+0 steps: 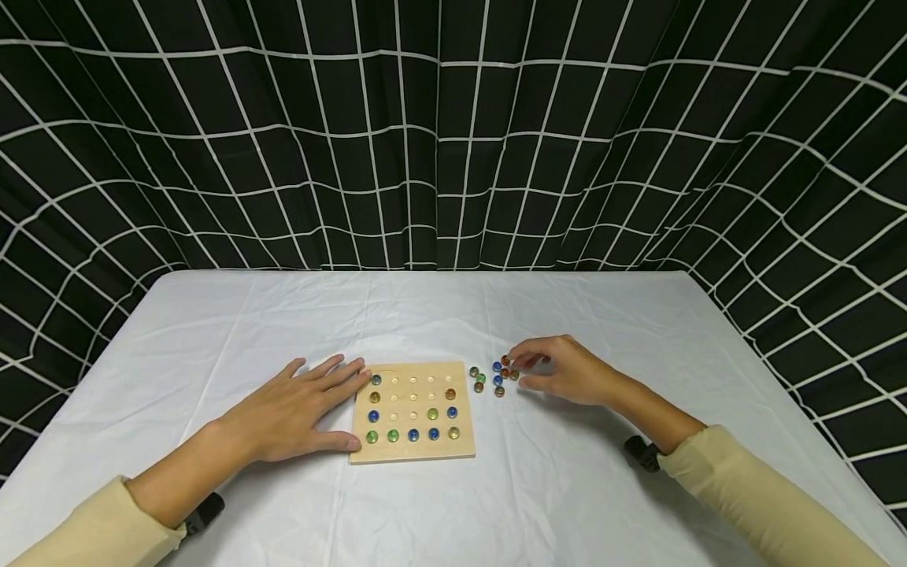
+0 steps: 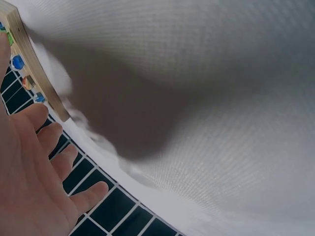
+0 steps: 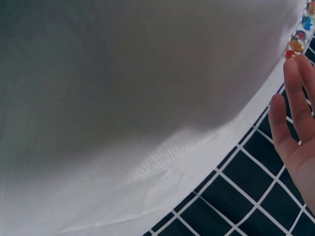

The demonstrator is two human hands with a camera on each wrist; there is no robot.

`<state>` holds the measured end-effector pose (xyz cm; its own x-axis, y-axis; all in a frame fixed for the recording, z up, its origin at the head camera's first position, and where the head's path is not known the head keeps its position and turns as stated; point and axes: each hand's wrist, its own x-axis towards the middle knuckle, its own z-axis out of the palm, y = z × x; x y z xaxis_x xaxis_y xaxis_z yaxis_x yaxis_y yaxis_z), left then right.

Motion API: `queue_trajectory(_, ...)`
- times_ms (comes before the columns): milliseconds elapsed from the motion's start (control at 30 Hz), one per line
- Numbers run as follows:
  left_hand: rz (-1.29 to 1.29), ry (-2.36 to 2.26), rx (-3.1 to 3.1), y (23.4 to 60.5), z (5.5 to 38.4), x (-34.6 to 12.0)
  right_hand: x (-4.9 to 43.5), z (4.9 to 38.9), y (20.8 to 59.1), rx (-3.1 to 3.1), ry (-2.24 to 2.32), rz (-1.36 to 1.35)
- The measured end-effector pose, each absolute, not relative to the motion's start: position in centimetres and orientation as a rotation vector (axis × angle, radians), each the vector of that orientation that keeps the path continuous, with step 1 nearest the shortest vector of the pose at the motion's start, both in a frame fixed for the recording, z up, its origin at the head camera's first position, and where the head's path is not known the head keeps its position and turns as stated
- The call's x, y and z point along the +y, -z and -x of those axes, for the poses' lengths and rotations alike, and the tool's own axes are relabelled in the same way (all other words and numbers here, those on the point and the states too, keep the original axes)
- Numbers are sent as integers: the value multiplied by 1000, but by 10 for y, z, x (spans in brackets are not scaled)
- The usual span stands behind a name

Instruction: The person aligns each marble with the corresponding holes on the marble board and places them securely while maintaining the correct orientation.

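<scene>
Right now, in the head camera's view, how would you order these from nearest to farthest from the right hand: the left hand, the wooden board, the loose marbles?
1. Loose marbles: right by the fingers of the right hand, on its left side.
2. Wooden board: farther left, past the marbles.
3. Left hand: farthest, at the board's left edge.

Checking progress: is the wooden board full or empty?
The board is partly full: marbles fill its nearest row, but four holes in the farthest row are bare.
</scene>
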<state>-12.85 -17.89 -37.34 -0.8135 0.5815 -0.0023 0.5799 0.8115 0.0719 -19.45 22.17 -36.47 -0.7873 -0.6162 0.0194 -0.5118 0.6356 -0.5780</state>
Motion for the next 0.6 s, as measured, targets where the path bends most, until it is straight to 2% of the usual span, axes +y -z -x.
queue_trajectory(600, -932, -107, 2953, 376, 128, -179, 211, 196, 369, 2738, 773, 922)
